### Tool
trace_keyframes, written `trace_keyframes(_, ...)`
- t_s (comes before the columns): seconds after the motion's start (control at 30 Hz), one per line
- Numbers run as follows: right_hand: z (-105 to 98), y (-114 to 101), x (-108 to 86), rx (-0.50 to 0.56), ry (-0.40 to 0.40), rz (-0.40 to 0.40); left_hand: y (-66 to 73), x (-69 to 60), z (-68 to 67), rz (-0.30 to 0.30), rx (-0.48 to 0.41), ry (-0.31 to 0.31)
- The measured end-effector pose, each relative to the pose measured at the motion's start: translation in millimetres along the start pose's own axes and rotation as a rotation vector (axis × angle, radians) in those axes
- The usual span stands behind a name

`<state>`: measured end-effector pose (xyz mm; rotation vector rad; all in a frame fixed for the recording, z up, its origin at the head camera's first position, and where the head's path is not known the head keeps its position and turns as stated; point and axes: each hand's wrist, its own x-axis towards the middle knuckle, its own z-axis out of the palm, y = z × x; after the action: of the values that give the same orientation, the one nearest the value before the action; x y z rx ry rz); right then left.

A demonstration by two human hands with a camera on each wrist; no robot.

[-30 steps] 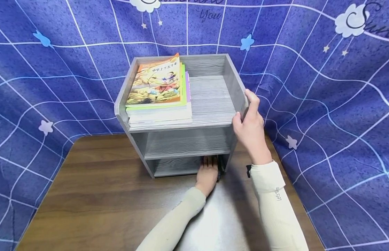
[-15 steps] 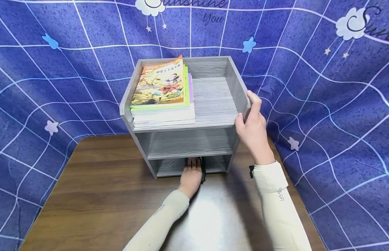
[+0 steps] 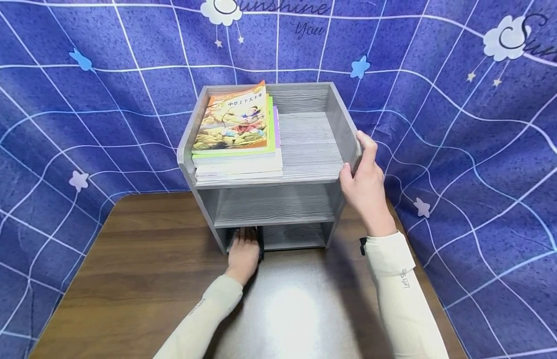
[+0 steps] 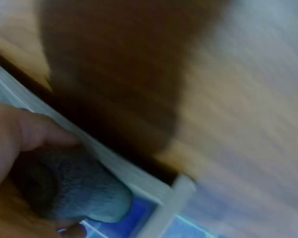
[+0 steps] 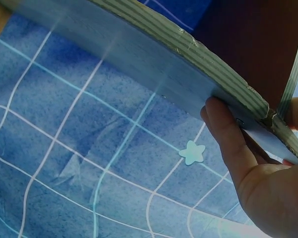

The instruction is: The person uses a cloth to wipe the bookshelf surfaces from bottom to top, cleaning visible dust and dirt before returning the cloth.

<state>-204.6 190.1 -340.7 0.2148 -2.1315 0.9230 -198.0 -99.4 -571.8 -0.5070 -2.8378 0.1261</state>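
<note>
A grey wooden shelf unit (image 3: 278, 219) with three levels stands on the brown table. My left hand (image 3: 244, 257) reaches into the left end of its bottom level. A folded, fuzzy dark grey cloth (image 4: 84, 183) is held between thumb and fingers there, seen in the left wrist view. In the head view only a dark edge of it shows beside the hand. My right hand (image 3: 365, 192) grips the front edge of the unit's right side panel, thumb on the inner side and fingers outside. The right wrist view shows the fingers (image 5: 226, 129) against the panel's outer face.
A stack of books (image 3: 238, 129) lies on the left of the top level, a colourful illustrated cover uppermost. Blue patterned curtain (image 3: 134, 99) hangs behind and beside the table (image 3: 139, 279). A small black item (image 3: 362, 246) shows by the right cuff.
My left hand has slid with the cloth from the right end of the bottom level to its left end. The right hand keeps its grip; the head view has shifted slightly.
</note>
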Motion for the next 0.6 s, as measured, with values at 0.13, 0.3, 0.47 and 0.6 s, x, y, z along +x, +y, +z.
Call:
trace_keyframes(0.13, 1, 1, -0.3, -0.001, 0.006, 0.003, -15.7, -4.8, -2.0, 0.015, 0.067, 0.036)
trace_keyframes(0.3, 3, 2, -0.2, -0.005, 0.003, 0.000, -21.6, -10.4, 1.3, 0.029, 0.083, 0.104)
trace_keyframes(0.47, 4, -1, 3.4, -0.007, 0.004, -0.002, -18.9, -13.5, 6.2, 0.014, 0.098, 0.193)
trace_keyframes(0.6, 4, -6, 8.2, -0.039, 0.018, 0.002, -17.4, -6.0, 4.3, -0.006, 0.024, 0.139)
